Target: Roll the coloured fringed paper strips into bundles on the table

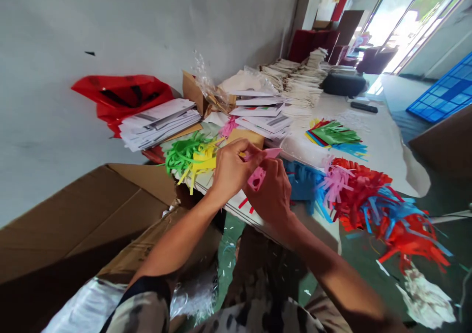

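Observation:
Both hands meet over the near edge of the table, closed on one piece of pink paper (273, 153). My left hand (233, 168) pinches it with thumb and forefinger from the left. My right hand (272, 188) grips it from below and right, and a pink curl shows by its fingers. Fringed green paper (186, 153) and yellow paper (202, 163) lie just left of my left hand. Blue fringed paper (304, 180) is beside my right hand. A long garland of red fringed paper (368, 188) with blue and pink pieces runs off to the right and hangs over the edge.
Stacked envelopes (162, 124) and a red bag (129, 97) stand by the wall. Behind are piles of cream paper (306, 79), a black case (342, 83) and a dark phone-like object (364, 107). Multicoloured fringed strips (335, 135) lie on the table (398, 161). A cardboard box (88, 220) is at left.

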Available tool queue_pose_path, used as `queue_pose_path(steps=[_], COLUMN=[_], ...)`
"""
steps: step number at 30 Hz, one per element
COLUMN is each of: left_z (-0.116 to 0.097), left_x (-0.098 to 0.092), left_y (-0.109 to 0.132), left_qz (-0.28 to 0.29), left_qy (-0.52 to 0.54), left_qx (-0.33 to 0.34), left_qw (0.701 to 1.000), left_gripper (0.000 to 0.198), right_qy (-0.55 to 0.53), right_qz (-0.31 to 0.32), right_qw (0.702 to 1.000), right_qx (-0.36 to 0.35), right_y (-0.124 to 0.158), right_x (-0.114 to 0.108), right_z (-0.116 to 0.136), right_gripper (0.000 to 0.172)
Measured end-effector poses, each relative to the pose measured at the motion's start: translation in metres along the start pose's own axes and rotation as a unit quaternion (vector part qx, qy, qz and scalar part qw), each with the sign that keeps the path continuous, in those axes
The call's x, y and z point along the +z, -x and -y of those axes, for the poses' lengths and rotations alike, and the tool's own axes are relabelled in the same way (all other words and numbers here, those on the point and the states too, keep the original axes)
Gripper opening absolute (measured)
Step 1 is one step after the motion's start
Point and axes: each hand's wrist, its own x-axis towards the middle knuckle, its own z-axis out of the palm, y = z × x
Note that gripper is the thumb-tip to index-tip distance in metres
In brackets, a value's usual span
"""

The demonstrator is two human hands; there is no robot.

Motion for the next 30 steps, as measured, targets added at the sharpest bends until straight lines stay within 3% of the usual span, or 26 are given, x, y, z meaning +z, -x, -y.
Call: queue_pose_path(steps=[3,6,11,15,18,21,23,26,30], left_z=[-0.013,-0.023,-0.012,0.017,0.025,0.005,-0.019,-0.054,-0.079], left_x=[-0.001,-0.008,-0.01,0.009,0.022,0.031,0.04,0.057,0.078], left_y=[-0.003,-0.003,0.01,0.031,0.044,0.048,0.048,0.047,0.049], left_qz=[0.011,0.022,0.052,0.102,0.089,0.064,0.09,0.138,0.127], left_qy=[0.011,0.059,0.142,0.147,0.136,0.174,0.234,0.313,0.362], left_qx=[-0.006,-0.004,0.04,0.064,0.059,0.061,0.043,-0.018,-0.094], left_qw=[1.0,0.998,0.988,0.982,0.985,0.981,0.967,0.939,0.919], left_gripper=[0.02,0.024,0.037,0.058,0.059,0.049,0.044,0.044,0.033], right_qy=[-0.013,-0.034,-0.081,-0.083,-0.063,-0.036,-0.015,0.017,0.058], right_qz=[-0.054,-0.054,-0.057,-0.128,-0.144,-0.119,-0.102,-0.093,-0.081], right_qw=[0.998,0.998,0.995,0.988,0.987,0.992,0.994,0.993,0.988], right_qx=[0.02,-0.011,0.001,0.018,0.015,-0.008,-0.025,-0.07,-0.117], right_y=[-0.01,-0.013,-0.02,-0.037,-0.038,-0.025,-0.012,0.005,0.02], right_x=[0.007,-0.002,-0.041,-0.083,-0.111,-0.127,-0.132,-0.136,-0.142], right_z=[0.0,-0.005,-0.014,-0.028,-0.039,-0.044,-0.044,-0.044,-0.051], right_gripper=[0.022,0.003,0.023,0.033,0.033,0.028,0.02,0.015,0.021])
